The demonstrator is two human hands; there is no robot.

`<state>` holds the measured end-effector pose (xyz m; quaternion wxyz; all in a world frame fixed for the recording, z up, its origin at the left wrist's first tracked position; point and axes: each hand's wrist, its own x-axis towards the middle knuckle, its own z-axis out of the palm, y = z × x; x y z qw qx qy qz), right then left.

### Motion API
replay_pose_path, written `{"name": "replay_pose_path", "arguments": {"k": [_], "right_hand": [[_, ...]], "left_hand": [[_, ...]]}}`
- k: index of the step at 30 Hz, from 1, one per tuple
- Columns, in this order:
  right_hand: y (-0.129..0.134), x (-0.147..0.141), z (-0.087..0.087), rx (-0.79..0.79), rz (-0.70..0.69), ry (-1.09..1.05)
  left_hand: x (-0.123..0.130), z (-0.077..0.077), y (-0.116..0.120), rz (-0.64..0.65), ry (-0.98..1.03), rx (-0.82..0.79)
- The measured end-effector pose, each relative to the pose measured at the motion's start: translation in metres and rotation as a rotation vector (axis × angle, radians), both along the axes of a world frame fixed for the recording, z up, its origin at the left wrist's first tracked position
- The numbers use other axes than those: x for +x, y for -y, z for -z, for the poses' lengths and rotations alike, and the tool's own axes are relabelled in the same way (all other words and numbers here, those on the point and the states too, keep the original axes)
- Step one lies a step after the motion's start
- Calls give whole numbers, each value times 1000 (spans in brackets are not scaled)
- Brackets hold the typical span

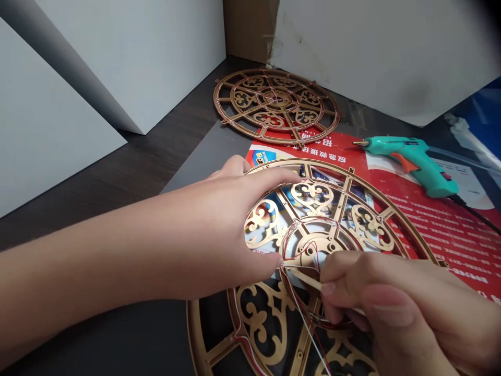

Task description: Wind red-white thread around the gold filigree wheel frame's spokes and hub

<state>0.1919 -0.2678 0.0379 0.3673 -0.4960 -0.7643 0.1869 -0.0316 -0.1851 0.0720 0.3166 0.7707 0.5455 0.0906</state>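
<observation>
A round gold-coloured openwork frame (309,230) with scroll patterns lies in front of me. Thin red and white wires (311,334) run along its channels, and some loop loosely near the hub. My left hand (238,219) spreads over the frame's left side, thumb tip pressing by the inner ring and a finger stretched across the scrollwork. Its other fingers are mostly hidden. In my right hand (371,292) is a thin pale stick (307,279), pinched between the fingers. The stick's tip touches the wires at the inner ring, just beside my left thumb.
A second wired round frame (277,107) lies farther back. On the right, a teal hot glue gun (415,159) rests on a red printed sheet (415,224), its cord trailing right. White panels (176,57) stand upright behind, over the dark table (156,151).
</observation>
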Motion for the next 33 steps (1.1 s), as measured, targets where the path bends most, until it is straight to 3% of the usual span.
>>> {"name": "replay_pose_path", "arguments": {"k": [3, 10, 19, 24, 29, 33], "right_hand": [[4, -3, 1, 40, 82, -40], [-1, 1, 2, 42, -109, 22], [-10, 4, 7, 138, -225, 58], [-8, 0, 6, 211, -193, 44], [-5, -3, 3, 175, -85, 95], [1, -1, 4, 199, -88, 10]], "left_hand": [[-4, 4, -3, 49, 13, 3], [-16, 8, -11, 117, -1, -3], [-8, 6, -6, 57, -6, -29], [-2, 4, -1, 9, -37, -5], [2, 2, 1, -29, -5, -39], [3, 5, 2, -54, 6, -17]]}}
